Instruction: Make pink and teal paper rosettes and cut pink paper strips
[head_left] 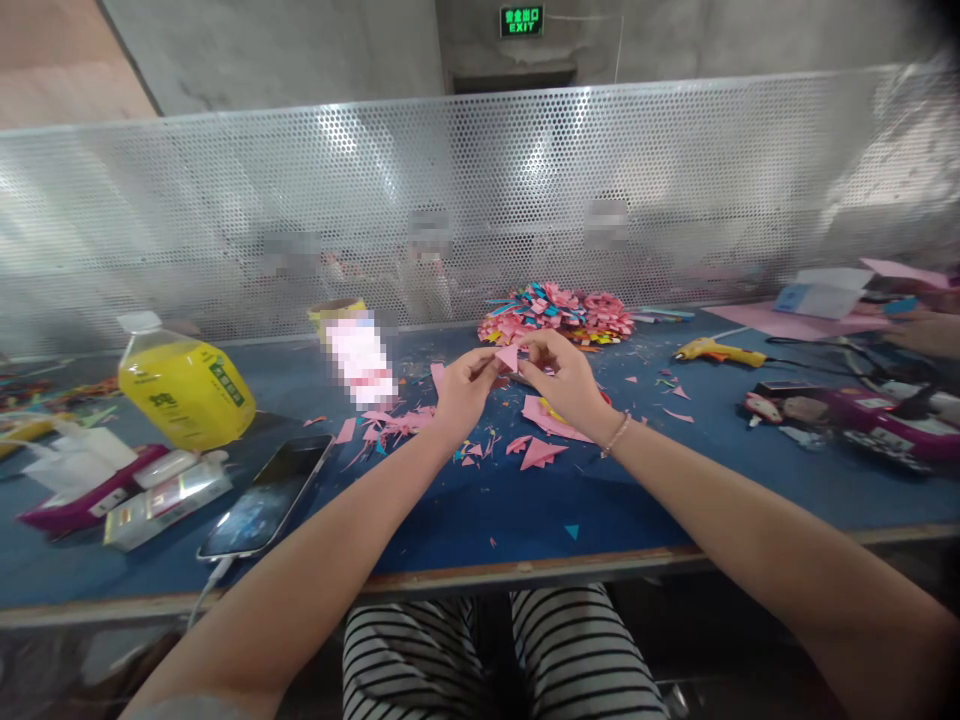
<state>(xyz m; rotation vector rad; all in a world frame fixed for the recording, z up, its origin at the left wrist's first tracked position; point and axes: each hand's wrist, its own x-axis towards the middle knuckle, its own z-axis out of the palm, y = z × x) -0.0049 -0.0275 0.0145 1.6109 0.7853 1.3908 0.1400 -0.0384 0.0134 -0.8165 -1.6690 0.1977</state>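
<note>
A person seated at a blue worktop [480,510] pinched a small pink paper piece [508,356] between both hands, the left hand [463,388] and the right hand [564,378] each closed on an edge of it, holding it just above the worktop and in front of a heap of finished paper flowers [559,310]. The piece looked small enough that a firm pull from either side could have torn it or spoiled its fold, and a loosened pinch could have let it drop among the pink scraps [541,452] strewn beneath the hands, where it would have been hard to tell from the offcuts. One yellow bottle [184,388] lay tilted to the left; were its cap loose, it could have wet the paper. One phone [262,498] on a cable lay near the front edge, where a swing of the left forearm might have nudged it. One yellow glue gun [718,352] lay to the right, well apart from the hands. One tissue pack [79,478] sat at far left. Another person's hand showed at the far right edge. The scraps were too many and too small to count.
</note>
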